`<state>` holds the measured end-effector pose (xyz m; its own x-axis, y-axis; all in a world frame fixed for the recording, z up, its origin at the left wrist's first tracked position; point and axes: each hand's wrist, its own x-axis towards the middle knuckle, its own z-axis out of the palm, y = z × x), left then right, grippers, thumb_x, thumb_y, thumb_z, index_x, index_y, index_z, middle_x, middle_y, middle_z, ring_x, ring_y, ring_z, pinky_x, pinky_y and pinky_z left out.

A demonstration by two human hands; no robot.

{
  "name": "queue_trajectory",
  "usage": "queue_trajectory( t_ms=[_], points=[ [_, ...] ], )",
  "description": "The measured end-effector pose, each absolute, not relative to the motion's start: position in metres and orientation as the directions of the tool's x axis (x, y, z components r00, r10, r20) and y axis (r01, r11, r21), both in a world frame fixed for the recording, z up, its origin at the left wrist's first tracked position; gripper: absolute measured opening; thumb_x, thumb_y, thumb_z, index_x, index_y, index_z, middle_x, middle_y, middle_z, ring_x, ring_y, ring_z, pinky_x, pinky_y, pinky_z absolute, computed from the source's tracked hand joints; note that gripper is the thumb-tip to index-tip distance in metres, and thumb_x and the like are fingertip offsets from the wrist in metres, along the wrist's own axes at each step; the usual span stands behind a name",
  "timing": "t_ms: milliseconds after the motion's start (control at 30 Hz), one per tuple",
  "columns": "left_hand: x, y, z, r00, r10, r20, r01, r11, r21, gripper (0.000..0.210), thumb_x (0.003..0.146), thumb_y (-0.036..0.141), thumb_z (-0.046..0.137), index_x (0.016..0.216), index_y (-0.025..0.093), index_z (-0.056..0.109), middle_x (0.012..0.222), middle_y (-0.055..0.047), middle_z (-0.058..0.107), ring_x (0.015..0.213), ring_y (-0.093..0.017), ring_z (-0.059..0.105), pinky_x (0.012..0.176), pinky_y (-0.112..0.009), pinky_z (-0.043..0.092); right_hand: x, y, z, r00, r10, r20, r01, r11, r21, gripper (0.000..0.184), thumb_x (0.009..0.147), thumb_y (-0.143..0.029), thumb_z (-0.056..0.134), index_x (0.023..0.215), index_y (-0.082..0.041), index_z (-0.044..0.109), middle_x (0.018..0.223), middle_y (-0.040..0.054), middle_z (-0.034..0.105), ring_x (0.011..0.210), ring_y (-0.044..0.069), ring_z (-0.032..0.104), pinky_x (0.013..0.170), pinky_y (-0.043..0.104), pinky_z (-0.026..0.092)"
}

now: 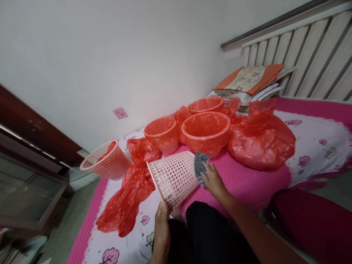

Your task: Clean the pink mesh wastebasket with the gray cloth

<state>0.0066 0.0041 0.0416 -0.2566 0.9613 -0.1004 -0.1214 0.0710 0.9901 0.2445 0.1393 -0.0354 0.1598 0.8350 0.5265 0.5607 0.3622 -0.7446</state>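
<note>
A pale pink plastic wastebasket [174,176] with a lattice wall lies tipped on its side in front of my knees. Its rim faces left and its base faces right. My left hand [162,223] grips the rim at the near side, thumb on the outside. In my right hand [213,179] is a grey cloth [201,168], pressed against the wastebasket's base end. A crumpled red plastic bag [129,201] lies just left of the wastebasket. Behind it stand wastebaskets lined with red bags, one of them [206,130] close to the cloth.
Another pink wastebasket [114,165] leans at the bed's left edge with red plastic inside. A bulging red bag [261,139] sits at right. Folded bedding [250,80] is stacked by the radiator [310,55]. A dark red stool [310,223] stands at lower right.
</note>
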Motion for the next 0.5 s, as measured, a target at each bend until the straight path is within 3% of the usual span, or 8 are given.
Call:
queue_trajectory(
  t_ms=[133,267,367,500],
  points=[
    [0.007,0.004,0.044,-0.275,0.957,-0.097,-0.103,0.071,0.992,0.074,0.085,0.075,0.068,0.128,0.016,0.079,0.135,-0.019,0.077,0.132,-0.041,0.068,0.124,-0.062,0.039,0.252,0.140,-0.047,0.238,0.862,0.447,0.479,0.296,-0.827,0.050,0.088,-0.024,0.054,0.136,-0.018,0.066,0.126,0.0176,0.069,0.122,0.034,0.067,0.110,0.057,0.054],
    [0.006,0.007,0.058,-0.328,0.941,-0.086,-0.048,0.074,0.996,0.071,0.086,0.075,0.066,0.125,0.017,0.079,0.127,-0.016,0.082,0.128,-0.040,0.071,0.120,-0.060,0.045,0.267,0.136,-0.055,0.306,0.879,0.365,0.430,0.214,-0.877,0.048,0.081,-0.026,0.055,0.125,-0.018,0.070,0.113,0.0166,0.077,0.107,0.034,0.075,0.097,0.055,0.061],
    [0.006,0.010,0.074,-0.365,0.924,-0.116,-0.092,0.088,0.992,0.069,0.084,0.076,0.066,0.120,0.018,0.078,0.117,-0.014,0.084,0.115,-0.038,0.076,0.112,-0.057,0.053,0.277,0.130,-0.052,0.356,0.878,0.320,0.387,0.173,-0.906,0.049,0.082,-0.030,0.055,0.128,-0.018,0.069,0.113,0.0152,0.080,0.099,0.032,0.077,0.090,0.049,0.064],
    [0.008,0.007,0.085,-0.305,0.945,-0.115,-0.174,0.064,0.983,0.061,0.082,0.064,0.077,0.124,0.019,0.075,0.121,-0.013,0.083,0.113,-0.035,0.077,0.108,-0.051,0.057,0.280,0.122,-0.029,0.409,0.863,0.297,0.289,0.186,-0.939,0.052,0.085,-0.033,0.055,0.133,-0.019,0.068,0.123,0.0133,0.079,0.106,0.029,0.077,0.095,0.045,0.062]
  ],
)
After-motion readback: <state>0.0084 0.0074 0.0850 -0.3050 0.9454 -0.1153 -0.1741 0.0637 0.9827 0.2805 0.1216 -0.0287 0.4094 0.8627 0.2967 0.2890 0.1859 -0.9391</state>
